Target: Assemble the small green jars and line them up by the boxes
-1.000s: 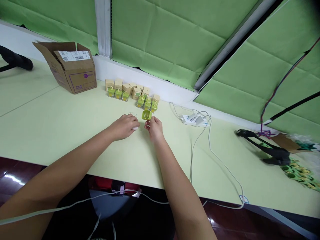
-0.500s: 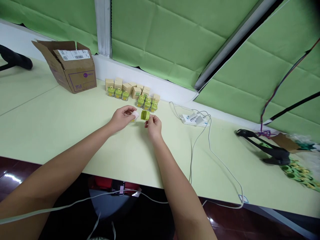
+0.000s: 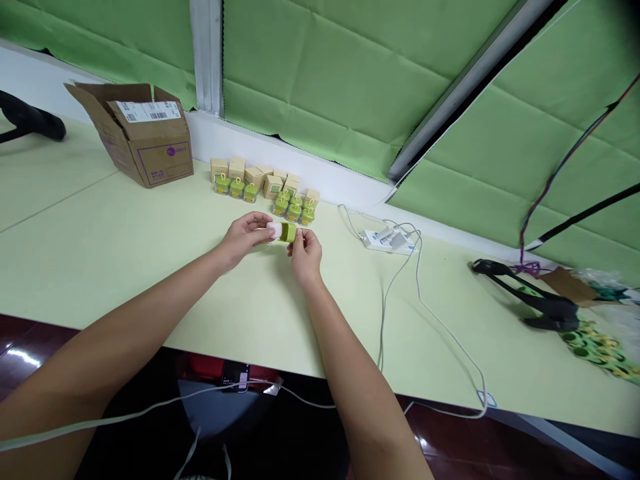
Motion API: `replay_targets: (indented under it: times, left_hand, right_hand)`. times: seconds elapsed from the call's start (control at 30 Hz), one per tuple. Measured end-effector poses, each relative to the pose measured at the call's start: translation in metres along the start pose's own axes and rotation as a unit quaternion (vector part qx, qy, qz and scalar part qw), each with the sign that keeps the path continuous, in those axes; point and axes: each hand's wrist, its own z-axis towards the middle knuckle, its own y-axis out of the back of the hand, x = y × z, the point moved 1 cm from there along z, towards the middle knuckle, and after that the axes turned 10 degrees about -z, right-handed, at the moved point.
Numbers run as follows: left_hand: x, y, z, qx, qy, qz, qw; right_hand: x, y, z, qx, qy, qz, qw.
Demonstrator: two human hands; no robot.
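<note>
In the head view my left hand (image 3: 246, 236) is closed around a small jar with a white top (image 3: 273, 231); most of its body is hidden by the fingers. My right hand (image 3: 306, 253) pinches a hollow green lid (image 3: 289, 232) by its far side. The lid's open end faces left and meets the white top, but I cannot tell whether it fits over it. Just behind the hands stand several small clear jars with green lids (image 3: 294, 211), with loops on top. Another group of green-lidded jars (image 3: 237, 187) sits further left.
Small cardboard boxes (image 3: 255, 175) line the wall behind the jars. An open carton (image 3: 160, 157) stands at the back left. To the right lie a white power strip (image 3: 387, 241) with cables, a black stand (image 3: 540, 300) and a pile of green-yellow pieces (image 3: 600, 350). A phone (image 3: 235, 377) lies below the table edge.
The green lid in my right hand has moved left and turned towards the white top, closing the gap between them. My left hand has hardly moved.
</note>
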Motion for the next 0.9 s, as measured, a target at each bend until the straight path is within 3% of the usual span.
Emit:
replay_targets:
  times: [0.6,0.9]
  left_hand:
    - [-0.003,-0.009,-0.006,0.002,-0.029,-0.005,1.0]
    - [-0.004,-0.01,-0.008,0.001,-0.03,0.01,0.999]
  right_hand:
    - [0.004,-0.001,-0.009,-0.02,0.06,-0.008,0.998]
    - [0.004,-0.002,-0.01,-0.027,0.052,-0.008,0.998]
